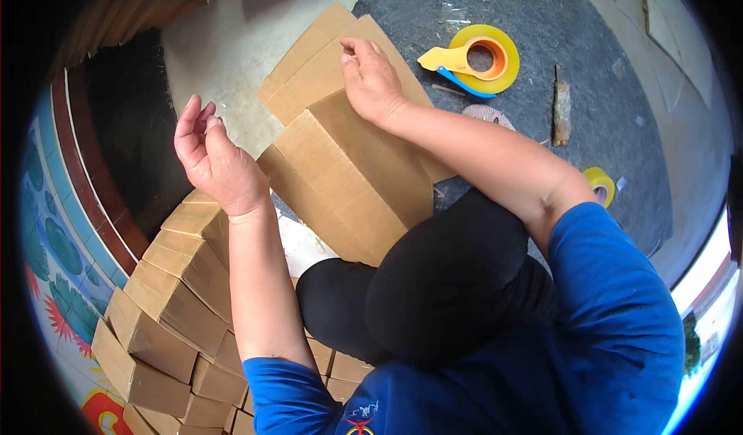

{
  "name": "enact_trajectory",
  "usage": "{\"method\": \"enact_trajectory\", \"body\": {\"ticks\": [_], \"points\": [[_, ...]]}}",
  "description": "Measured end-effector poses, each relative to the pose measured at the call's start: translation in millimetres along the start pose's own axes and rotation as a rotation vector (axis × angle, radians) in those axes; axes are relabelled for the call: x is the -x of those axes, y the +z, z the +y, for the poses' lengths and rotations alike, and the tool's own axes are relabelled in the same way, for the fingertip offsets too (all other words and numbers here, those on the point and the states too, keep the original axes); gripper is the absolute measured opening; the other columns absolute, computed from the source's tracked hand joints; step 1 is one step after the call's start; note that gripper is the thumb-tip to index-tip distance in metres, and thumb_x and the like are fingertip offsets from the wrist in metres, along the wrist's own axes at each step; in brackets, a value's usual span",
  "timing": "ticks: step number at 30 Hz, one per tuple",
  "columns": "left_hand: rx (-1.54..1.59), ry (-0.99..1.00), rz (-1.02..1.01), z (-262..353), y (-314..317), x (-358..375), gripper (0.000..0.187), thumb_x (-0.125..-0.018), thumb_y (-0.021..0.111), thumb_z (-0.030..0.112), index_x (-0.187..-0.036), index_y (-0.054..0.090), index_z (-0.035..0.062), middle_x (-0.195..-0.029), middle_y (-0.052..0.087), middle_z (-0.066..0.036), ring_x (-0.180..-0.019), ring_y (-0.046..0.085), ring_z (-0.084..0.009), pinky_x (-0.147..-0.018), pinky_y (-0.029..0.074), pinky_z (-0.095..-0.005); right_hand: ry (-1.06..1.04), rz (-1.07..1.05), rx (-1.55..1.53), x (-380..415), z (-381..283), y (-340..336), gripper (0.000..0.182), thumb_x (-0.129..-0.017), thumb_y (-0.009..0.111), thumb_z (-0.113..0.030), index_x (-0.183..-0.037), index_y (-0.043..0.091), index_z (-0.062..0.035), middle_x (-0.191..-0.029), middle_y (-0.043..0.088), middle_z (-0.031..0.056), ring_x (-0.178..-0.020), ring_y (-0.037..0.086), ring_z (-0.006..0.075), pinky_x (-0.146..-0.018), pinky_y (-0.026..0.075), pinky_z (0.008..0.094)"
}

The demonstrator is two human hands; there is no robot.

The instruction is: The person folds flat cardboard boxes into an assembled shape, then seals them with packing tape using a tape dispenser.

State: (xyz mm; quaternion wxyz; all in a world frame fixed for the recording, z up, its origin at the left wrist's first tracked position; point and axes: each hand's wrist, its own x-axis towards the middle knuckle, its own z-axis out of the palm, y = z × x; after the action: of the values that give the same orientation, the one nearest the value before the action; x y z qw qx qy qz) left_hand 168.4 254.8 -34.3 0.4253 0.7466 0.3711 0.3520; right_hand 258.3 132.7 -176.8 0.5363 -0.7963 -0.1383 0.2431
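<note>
A brown cardboard box (pixel 340 176) with its flaps spread at the far end lies in front of my knees. My left hand (pixel 215 156) is raised to the left of the box, fingers curled loosely and apart, with nothing in it. Over the box's far right part is my right hand (pixel 371 79), its fingers slightly bent and holding nothing; whether its palm touches the cardboard is hard to tell. To the right of that hand, a yellow tape dispenser (pixel 457 59) with a blue strip rests on a dark mat.
Stacked cardboard boxes (pixel 182 296) fill the lower left. On the dark mat (pixel 534 17) lie a tape-wrapped tool (pixel 562 114) and a smaller yellow tape roll (pixel 598 185). More cardboard (pixel 124 9) stands at the upper left, near a painted wall (pixel 66 241).
</note>
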Motion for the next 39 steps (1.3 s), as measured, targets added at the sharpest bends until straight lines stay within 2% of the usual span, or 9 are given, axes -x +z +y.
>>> {"method": "enact_trajectory", "body": {"ticks": [5, 8, 12, 20, 24, 26, 30, 34, 39], "points": [[0.045, -0.506, 0.103, -40.3, -80.1, 33.1, 0.034, -0.104, 0.047, 0.025, -0.133, 0.051, 0.0084, -0.129, 0.054, -0.002, -0.111, 0.052, -0.0134, -0.093, 0.039, -0.0290, 0.025, -0.099, -0.351, 25.8, -33.1, -7.0, 0.038, -0.098, 0.053, -0.028, -0.124, 0.057, -0.0004, -0.121, 0.059, 0.0175, -0.115, 0.055, 0.0293, -0.102, 0.042, 0.0397], [0.282, -0.749, -0.006, -58.3, -82.5, 55.0, 0.066, -0.106, 0.027, 0.055, -0.150, 0.035, 0.0070, -0.148, 0.043, -0.009, -0.132, 0.042, -0.0206, -0.101, 0.036, -0.0315, 0.069, -0.212, -0.424, 32.6, -48.7, -12.3, 0.045, -0.099, 0.053, -0.034, -0.128, 0.055, -0.0002, -0.121, 0.058, 0.0174, -0.117, 0.055, 0.0275, -0.103, 0.041, 0.0384], [0.800, -1.078, -0.219, -70.1, -47.9, 68.4, 0.075, -0.103, 0.024, 0.061, -0.156, 0.023, 0.0095, -0.156, 0.032, -0.011, -0.143, 0.034, -0.0287, -0.117, 0.030, -0.0466, 0.058, -0.273, -0.454, 30.1, -45.2, 0.4, 0.049, -0.100, 0.049, -0.040, -0.126, 0.059, 0.0007, -0.124, 0.058, 0.0190, -0.120, 0.053, 0.0283, -0.105, 0.039, 0.0368], [0.675, -1.041, -0.197, -125.9, -40.9, 84.8, 0.071, -0.103, 0.035, 0.057, -0.152, 0.034, 0.0052, -0.154, 0.038, -0.008, -0.136, 0.043, -0.0249, -0.111, 0.038, -0.0396, 0.132, -0.301, -0.424, 17.5, -12.0, 16.2, 0.050, -0.102, 0.045, -0.038, -0.130, 0.057, 0.0013, -0.129, 0.059, 0.0140, -0.123, 0.051, 0.0213, -0.107, 0.037, 0.0326], [0.389, -1.186, -0.386, -223.0, -52.0, 123.8, 0.051, -0.101, 0.050, 0.039, -0.142, 0.049, 0.0077, -0.127, 0.064, -0.011, -0.112, 0.063, -0.0223, -0.092, 0.052, -0.0369, 0.008, -0.139, 0.306, 18.4, 23.2, -0.8, 0.036, -0.094, 0.057, -0.022, -0.123, 0.059, -0.0013, -0.119, 0.059, 0.0200, -0.119, 0.053, 0.0340, -0.102, 0.043, 0.0422], [0.147, -1.168, -0.467, -165.8, -70.3, 108.0, 0.046, -0.100, 0.054, 0.032, -0.138, 0.053, 0.0062, -0.124, 0.065, -0.012, -0.110, 0.063, -0.0215, -0.091, 0.051, -0.0353, -0.088, -0.272, 0.235, 29.4, 24.4, -35.9, 0.027, -0.090, 0.062, -0.019, -0.112, 0.062, -0.0023, -0.110, 0.061, 0.0170, -0.101, 0.062, 0.0329, -0.089, 0.050, 0.0416], [0.071, -0.945, -0.192, -149.7, -111.2, 106.9, 0.038, -0.101, 0.055, 0.023, -0.133, 0.056, 0.0030, -0.127, 0.062, -0.008, -0.123, 0.051, -0.0172, -0.108, 0.035, -0.0325, -0.423, -0.139, 0.611, 48.7, 31.3, -120.5, 0.031, -0.079, 0.075, -0.020, -0.105, 0.062, -0.0070, -0.104, 0.061, 0.0118, -0.105, 0.056, 0.0321, -0.091, 0.044, 0.0449], [-0.111, -1.025, -0.151, -126.6, -124.5, 127.0, 0.038, -0.100, 0.056, 0.023, -0.134, 0.055, 0.0049, -0.126, 0.062, -0.007, -0.119, 0.054, -0.0170, -0.102, 0.039, -0.0344, -0.278, -0.057, 0.988, 59.7, 67.5, -153.2, 0.073, -0.071, 0.084, -0.033, -0.128, 0.052, -0.0022, -0.130, 0.053, 0.0163, -0.125, 0.047, 0.0347, -0.109, 0.035, 0.0477], [0.024, -1.054, -0.189, -92.1, -139.0, 129.8, 0.036, -0.099, 0.059, 0.029, -0.129, 0.059, 0.0094, -0.122, 0.064, -0.002, -0.104, 0.059, -0.0118, -0.087, 0.044, -0.0304, -0.237, -0.159, 1.147, 44.8, 91.4, -156.2, 0.060, -0.071, 0.083, -0.035, -0.117, 0.060, -0.0039, -0.119, 0.061, 0.0144, -0.121, 0.051, 0.0324, -0.107, 0.036, 0.0458]]}}
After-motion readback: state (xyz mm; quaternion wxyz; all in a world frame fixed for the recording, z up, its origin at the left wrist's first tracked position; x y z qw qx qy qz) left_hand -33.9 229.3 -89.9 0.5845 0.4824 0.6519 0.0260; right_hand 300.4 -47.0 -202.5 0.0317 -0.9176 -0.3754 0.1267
